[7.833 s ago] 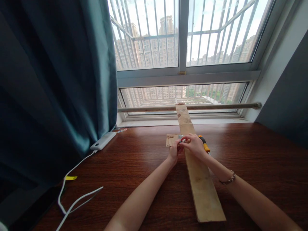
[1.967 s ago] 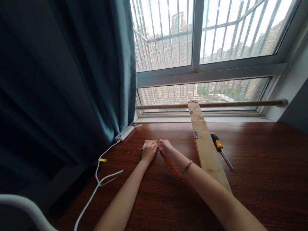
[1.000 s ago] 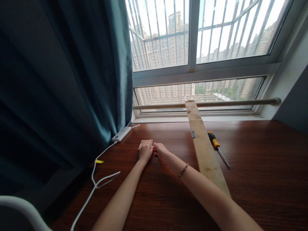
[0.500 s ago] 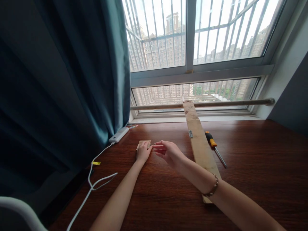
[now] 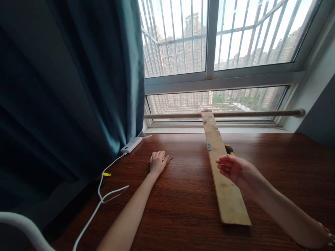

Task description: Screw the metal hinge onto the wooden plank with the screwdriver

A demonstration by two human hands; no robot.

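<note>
My left hand (image 5: 158,162) rests on the tabletop with its fingers closed over a small piece of wood (image 5: 163,155), mostly hidden beneath it. A thin metal screw (image 5: 170,159) sticks out to the right by the thumb. My right hand (image 5: 235,170) is above the right side of a long wooden board (image 5: 222,170), fingers stretched out and holding nothing. A small metal hinge or bracket (image 5: 208,146) sits on the board's left edge. Just beyond my right hand shows the black and orange handle of a screwdriver (image 5: 229,149); its shaft is hidden.
The board's far end lies over a horizontal rail (image 5: 248,114) at the window. A white power bank (image 5: 131,145) with a white cable (image 5: 98,190) lies on the dark wooden table (image 5: 183,205) at left, beside a blue curtain (image 5: 112,80).
My right hand has moved right, from beside my left hand to over the board near the screwdriver. The screw beside my left thumb is now uncovered. My left hand stays on the wood.
</note>
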